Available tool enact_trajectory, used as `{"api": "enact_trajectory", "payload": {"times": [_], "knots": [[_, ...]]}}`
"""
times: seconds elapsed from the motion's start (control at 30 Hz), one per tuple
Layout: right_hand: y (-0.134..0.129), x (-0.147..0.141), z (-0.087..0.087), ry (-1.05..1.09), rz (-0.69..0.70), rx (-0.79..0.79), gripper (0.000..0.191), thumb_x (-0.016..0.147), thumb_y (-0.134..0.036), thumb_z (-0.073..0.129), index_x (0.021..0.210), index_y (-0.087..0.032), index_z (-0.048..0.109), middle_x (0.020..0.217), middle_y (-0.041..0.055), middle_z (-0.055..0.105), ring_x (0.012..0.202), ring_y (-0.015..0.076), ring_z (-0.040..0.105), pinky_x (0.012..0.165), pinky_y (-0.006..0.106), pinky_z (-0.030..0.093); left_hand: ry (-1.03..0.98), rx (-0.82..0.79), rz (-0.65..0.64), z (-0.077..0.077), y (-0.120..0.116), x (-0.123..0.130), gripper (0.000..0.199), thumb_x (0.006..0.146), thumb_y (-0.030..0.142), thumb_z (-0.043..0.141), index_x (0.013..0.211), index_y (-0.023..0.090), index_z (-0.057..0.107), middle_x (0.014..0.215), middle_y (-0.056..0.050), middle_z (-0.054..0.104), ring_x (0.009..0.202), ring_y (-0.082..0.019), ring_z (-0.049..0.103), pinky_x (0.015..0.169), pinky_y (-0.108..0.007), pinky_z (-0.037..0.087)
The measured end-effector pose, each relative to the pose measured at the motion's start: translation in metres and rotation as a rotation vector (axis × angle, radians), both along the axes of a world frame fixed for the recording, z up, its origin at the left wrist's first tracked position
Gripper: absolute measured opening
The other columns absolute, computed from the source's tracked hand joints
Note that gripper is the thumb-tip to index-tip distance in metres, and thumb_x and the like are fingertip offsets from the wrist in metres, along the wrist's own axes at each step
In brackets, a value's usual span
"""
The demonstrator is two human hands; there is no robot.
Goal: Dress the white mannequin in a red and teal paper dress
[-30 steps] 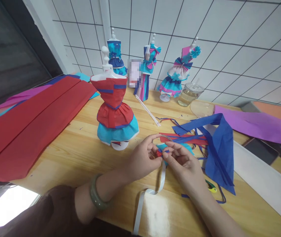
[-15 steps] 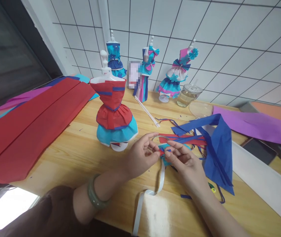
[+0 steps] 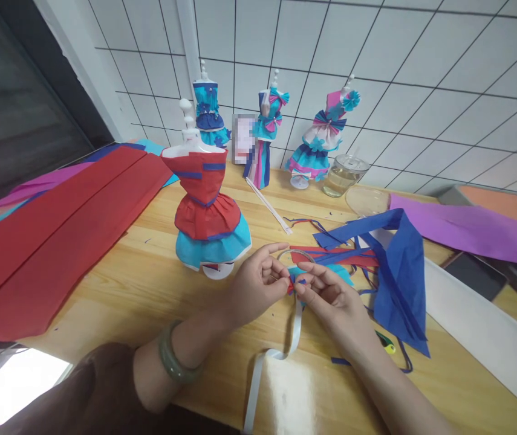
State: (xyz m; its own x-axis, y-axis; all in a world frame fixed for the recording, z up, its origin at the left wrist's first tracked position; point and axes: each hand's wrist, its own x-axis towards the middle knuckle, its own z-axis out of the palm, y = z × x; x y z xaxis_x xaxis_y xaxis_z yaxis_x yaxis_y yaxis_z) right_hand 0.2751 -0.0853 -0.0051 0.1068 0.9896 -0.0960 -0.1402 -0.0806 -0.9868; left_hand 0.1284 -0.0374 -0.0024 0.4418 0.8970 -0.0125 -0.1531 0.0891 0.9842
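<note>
My left hand and my right hand meet over the table, fingertips pinched on a small red and blue bow. Its ends are partly covered by the fingers. Under the hands lies a piece of turquoise crepe paper. Behind the fingertips shows the curved edge of a tape roll, and a strip of white tape hangs from near it down past the table's front edge. A small dress form in a red and turquoise paper dress stands left of my hands.
Three more dressed forms stand by the tiled wall, with a lidded glass jar at their right. Red paper covers the left side. Folded blue paper, thin strips, a yellow-green tool and a dark phone lie right.
The bow has turned between my fingertips and now shows narrower. My right hand has shifted slightly left and down. Both hands keep their pinch.
</note>
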Motion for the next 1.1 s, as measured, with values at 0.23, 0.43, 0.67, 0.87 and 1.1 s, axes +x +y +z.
{"api": "enact_trajectory", "payload": {"times": [0.23, 0.43, 0.67, 0.87, 1.1], "knots": [[-0.0003, 0.0007, 0.0006, -0.003, 0.009, -0.001, 0.036, 0.070, -0.032, 0.075, 0.101, -0.023, 0.060, 0.077, -0.0007, 0.062, 0.069, 0.0112, 0.055, 0.065, 0.023, 0.044, -0.042, -0.012, 0.012, 0.0019, 0.0005, -0.0002, 0.057, 0.069, 0.012, 0.061, 0.123, 0.013, 0.043, 0.073, 0.002, 0.057, 0.066, -0.010, 0.057, 0.065, -0.024, 0.045], [0.0008, 0.0020, 0.0046, -0.035, -0.059, 0.004, 0.036, 0.069, -0.033, 0.075, 0.101, -0.023, 0.060, 0.076, -0.0006, 0.062, 0.070, 0.0124, 0.057, 0.065, 0.024, 0.046, -0.038, -0.092, -0.024, 0.0040, -0.0003, -0.0010, 0.062, 0.069, 0.014, 0.063, 0.126, 0.013, 0.039, 0.078, 0.000, 0.058, 0.069, -0.011, 0.058, 0.069, -0.027, 0.046], [0.0022, 0.0015, 0.0037, -0.015, -0.081, 0.006, 0.038, 0.066, -0.033, 0.078, 0.099, -0.022, 0.061, 0.077, 0.0000, 0.064, 0.070, 0.0129, 0.060, 0.067, 0.025, 0.049, 0.019, -0.027, -0.093, 0.0011, -0.0037, 0.0002, 0.062, 0.070, 0.011, 0.063, 0.128, 0.014, 0.040, 0.075, 0.001, 0.057, 0.068, -0.010, 0.055, 0.062, -0.022, 0.042], [0.0013, 0.0003, 0.0007, 0.016, -0.064, 0.000, 0.036, 0.067, -0.032, 0.078, 0.098, -0.023, 0.062, 0.076, -0.0017, 0.064, 0.071, 0.0106, 0.060, 0.067, 0.021, 0.048, 0.073, 0.039, -0.075, 0.0000, -0.0049, 0.0021, 0.062, 0.070, 0.011, 0.061, 0.128, 0.013, 0.041, 0.074, 0.001, 0.055, 0.065, -0.009, 0.054, 0.062, -0.021, 0.042], [0.0003, -0.0006, 0.0030, -0.079, -0.102, 0.053, 0.037, 0.068, -0.034, 0.076, 0.100, -0.023, 0.061, 0.079, 0.0012, 0.064, 0.073, 0.0144, 0.061, 0.067, 0.027, 0.051, 0.172, 0.166, -0.017, -0.0053, -0.0067, 0.0036, 0.062, 0.071, 0.011, 0.061, 0.129, 0.018, 0.042, 0.079, 0.000, 0.056, 0.068, -0.010, 0.056, 0.062, -0.021, 0.044]]}}
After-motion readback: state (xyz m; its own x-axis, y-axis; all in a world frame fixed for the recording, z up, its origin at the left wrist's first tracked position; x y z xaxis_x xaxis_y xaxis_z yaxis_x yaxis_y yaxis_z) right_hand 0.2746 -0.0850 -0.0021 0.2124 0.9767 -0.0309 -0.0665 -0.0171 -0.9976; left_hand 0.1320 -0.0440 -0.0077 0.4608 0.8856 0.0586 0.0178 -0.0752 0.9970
